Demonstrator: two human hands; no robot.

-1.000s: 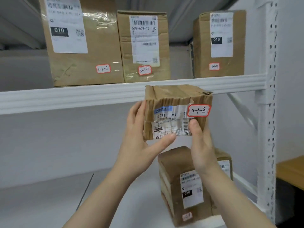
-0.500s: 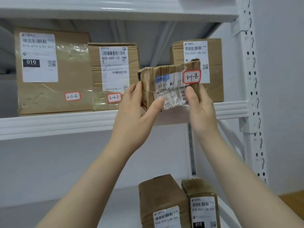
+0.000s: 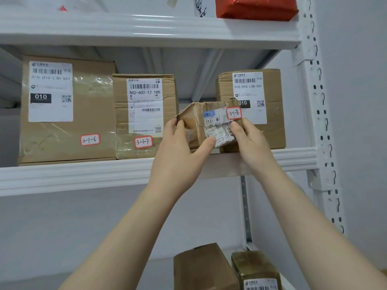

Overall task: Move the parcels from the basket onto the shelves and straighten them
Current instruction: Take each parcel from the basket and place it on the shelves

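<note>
The left grip (image 3: 184,151) clamps the crumpled 3-1-8 parcel (image 3: 199,120) at its nine o'clock side, the right grip (image 3: 251,143) at three o'clock. The parcel sits tilted at the shelf (image 3: 83,174) edge, between the 3-1-7 parcel (image 3: 144,116) and a labelled box (image 3: 272,122).

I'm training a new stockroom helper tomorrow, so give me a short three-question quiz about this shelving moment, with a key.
1. True or false: the parcel marked 3-1-8 is gripped by both the left hand and the right hand.
2. Which sticker marks the shelved parcel just left of the held one? A 3-1-6, B 3-1-7, C 3-1-9.
3. Fill in: the wrapped parcel on the top shelf is ___ in colour.
Key: 1 true; 2 B; 3 red.
</note>
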